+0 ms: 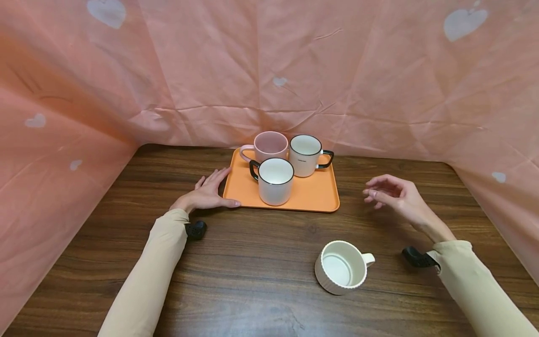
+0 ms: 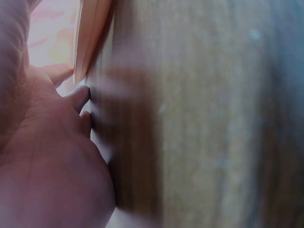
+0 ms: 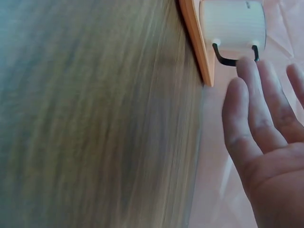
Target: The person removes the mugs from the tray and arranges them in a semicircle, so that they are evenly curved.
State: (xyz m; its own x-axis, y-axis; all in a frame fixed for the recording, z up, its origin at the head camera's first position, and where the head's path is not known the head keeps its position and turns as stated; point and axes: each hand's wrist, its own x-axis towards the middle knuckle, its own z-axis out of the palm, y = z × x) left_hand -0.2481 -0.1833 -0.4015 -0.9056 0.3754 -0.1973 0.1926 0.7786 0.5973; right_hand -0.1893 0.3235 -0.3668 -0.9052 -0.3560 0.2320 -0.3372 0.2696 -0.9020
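An orange tray lies on the table toward the back, bearing three mugs. A pink mug stands at its back, its handle to the left. Beside it is a white mug with a black rim and handle, handle to the right. In front stands another black-rimmed white mug, handle to the left. My left hand touches the tray's left side, thumb at the front left corner and fingers extended along the edge. To the right of the tray my right hand hovers with relaxed fingers, holding nothing.
A cream ribbed cup stands on the wooden table nearer the front, its handle pointing right. Pink cloth with white hearts hangs behind the table and along both sides.
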